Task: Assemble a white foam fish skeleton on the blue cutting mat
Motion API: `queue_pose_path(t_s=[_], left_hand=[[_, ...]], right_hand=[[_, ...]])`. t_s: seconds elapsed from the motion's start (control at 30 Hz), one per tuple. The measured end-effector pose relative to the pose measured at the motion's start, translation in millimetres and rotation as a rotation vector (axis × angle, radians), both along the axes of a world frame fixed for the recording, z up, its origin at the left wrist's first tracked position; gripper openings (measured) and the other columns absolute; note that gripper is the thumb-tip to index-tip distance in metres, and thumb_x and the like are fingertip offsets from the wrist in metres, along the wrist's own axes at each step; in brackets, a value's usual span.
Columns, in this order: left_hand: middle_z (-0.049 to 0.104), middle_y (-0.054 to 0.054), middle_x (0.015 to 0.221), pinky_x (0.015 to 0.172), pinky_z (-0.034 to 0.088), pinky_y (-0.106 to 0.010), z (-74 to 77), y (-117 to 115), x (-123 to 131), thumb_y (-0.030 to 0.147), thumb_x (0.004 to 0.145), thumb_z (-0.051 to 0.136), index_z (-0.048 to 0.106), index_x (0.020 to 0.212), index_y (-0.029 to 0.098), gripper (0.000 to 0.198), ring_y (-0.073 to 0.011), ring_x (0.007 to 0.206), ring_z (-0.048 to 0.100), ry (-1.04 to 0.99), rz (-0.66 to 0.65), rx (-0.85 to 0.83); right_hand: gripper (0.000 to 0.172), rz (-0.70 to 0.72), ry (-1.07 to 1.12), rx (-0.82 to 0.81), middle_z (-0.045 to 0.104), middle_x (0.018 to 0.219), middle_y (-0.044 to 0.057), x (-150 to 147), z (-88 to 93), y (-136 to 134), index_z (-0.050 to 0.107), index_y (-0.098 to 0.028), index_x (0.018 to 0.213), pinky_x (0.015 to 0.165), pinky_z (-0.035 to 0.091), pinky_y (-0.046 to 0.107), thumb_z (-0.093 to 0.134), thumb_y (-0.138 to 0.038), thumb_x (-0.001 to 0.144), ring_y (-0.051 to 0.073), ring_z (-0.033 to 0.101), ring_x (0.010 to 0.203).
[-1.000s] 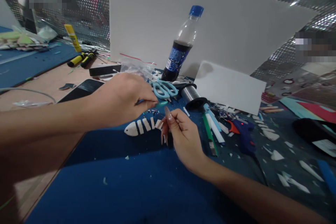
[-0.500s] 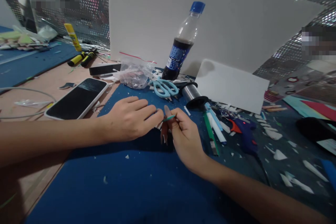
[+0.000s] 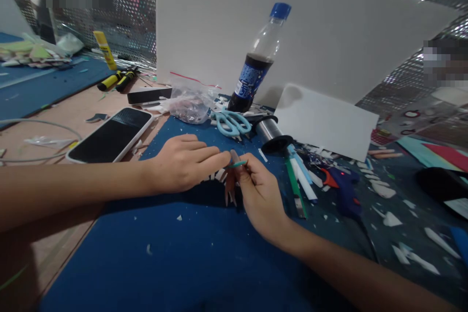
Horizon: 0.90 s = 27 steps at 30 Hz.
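Note:
Both hands meet over the blue mat. My right hand pinches a small brownish piece with pointed ends hanging down and a thin teal strip across its top. My left hand is closed, its fingertips touching the upper left of that piece. Pale strips show just under the left fingers; whether the left hand holds them is hidden. Light blue scissors and a spool of wire lie just beyond the hands.
A bottle stands behind the scissors, near a plastic bag. To the left lies a phone. On the right are a green cutter, a glue gun and white scraps.
The view has shifted slightly. The left fingers have turned a little, and more of the pale strips shows beneath them. Both hands remain together at the small piece.

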<state>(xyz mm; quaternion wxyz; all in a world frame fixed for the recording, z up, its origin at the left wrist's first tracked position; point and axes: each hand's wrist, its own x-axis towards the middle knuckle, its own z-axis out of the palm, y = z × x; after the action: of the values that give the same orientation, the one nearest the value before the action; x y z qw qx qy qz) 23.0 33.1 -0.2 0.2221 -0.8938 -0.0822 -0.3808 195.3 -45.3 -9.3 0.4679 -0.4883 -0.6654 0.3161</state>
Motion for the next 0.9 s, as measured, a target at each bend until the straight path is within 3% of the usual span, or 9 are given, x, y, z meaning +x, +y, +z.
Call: queue_pose_path(t_s=[0.1, 0.33, 0.67, 0.9], left_hand=[[0.066, 0.002, 0.064, 0.049, 0.039, -0.025, -1.7, 0.4, -0.3, 0.014, 0.096, 0.038, 0.054, 0.098, 0.014, 0.016, -0.0112, 0.049, 0.053, -0.044, -0.018, -0.035], [0.063, 0.003, 0.059, 0.049, 0.039, -0.025, -3.3, -2.2, 2.2, 0.014, 0.093, 0.044, 0.053, 0.083, 0.016, 0.013, -0.0107, 0.045, 0.05, -0.057, -0.068, -0.103], [0.062, 0.003, 0.06, 0.051, 0.039, -0.024, -0.6, -3.6, 1.6, 0.01, 0.09, 0.047, 0.053, 0.082, 0.016, 0.012, -0.0105, 0.05, 0.055, -0.137, -0.05, -0.212], [0.066, 0.001, 0.063, 0.049, 0.04, -0.026, -2.9, -2.7, 2.9, 0.012, 0.093, 0.043, 0.056, 0.083, 0.015, 0.016, -0.0124, 0.05, 0.058, -0.077, -0.034, -0.246]], right_hand=[[0.027, -0.004, -0.028, 0.034, 0.056, 0.058, -0.006, -0.1, 1.5, -0.1, 0.049, -0.02, 0.073, 0.047, 0.038, 0.017, 0.039, -0.023, 0.098, 0.005, 0.049, 0.048], [0.03, 0.024, 0.021, 0.002, 0.055, 0.058, -0.005, -3.0, 3.4, 0.0, 0.049, -0.02, 0.074, 0.046, 0.039, 0.019, 0.035, -0.029, 0.099, 0.006, 0.049, 0.047], [0.036, 0.145, 0.3, -0.07, 0.055, 0.068, -0.002, -1.1, -1.6, -2.9, 0.057, -0.022, 0.085, 0.052, 0.047, 0.023, 0.032, -0.045, 0.099, 0.01, 0.055, 0.058], [0.029, 0.086, 0.198, -0.074, 0.055, 0.063, -0.003, 1.2, -0.7, -4.2, 0.053, -0.021, 0.077, 0.05, 0.044, 0.022, 0.042, -0.04, 0.097, 0.008, 0.052, 0.053]])
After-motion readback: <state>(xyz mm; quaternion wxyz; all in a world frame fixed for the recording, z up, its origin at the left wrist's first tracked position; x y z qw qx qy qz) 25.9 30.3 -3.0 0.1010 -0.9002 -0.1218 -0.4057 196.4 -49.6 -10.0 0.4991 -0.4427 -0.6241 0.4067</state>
